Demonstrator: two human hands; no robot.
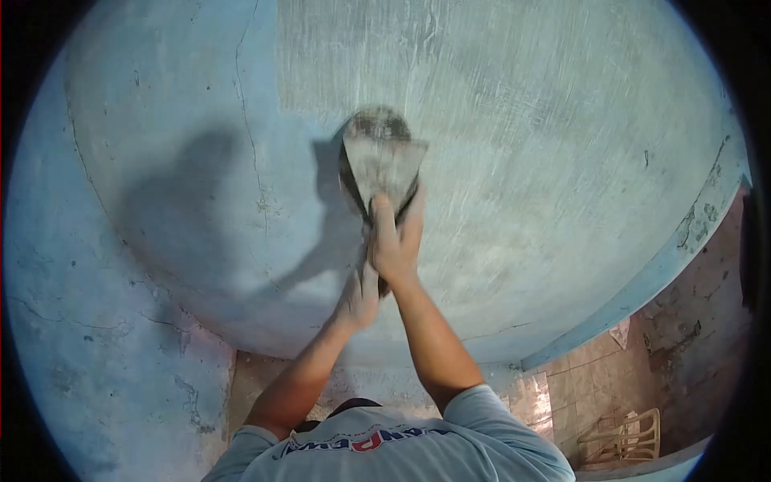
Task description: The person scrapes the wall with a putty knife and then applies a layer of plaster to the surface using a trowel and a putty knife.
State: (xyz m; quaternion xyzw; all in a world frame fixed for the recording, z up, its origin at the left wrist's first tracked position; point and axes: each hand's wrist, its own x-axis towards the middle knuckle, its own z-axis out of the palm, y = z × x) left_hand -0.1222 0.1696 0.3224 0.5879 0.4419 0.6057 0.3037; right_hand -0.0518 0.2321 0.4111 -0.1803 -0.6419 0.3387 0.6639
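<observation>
In front of the wall, my right hand [393,245] is closed around a putty knife [387,165], thumb laid along the base of its wide, whitish blade. Behind that blade shows a rounded, dark, smeared tool [377,122], most of it covered by the knife. Just below, my left hand [359,299] is closed around what looks like this rounded tool's handle; its fingers are partly hidden. Both hands carry pale dust. The blue wall [313,48] bears a greyish white coat [514,161] at the upper middle and right.
Thin cracks [245,112] run down the blue part of the wall. Another blue wall [88,345] meets it at the left. Below on the right, a plastic chair [622,438] stands on the tiled floor [590,381]. Shadows of me fall on the wall at left.
</observation>
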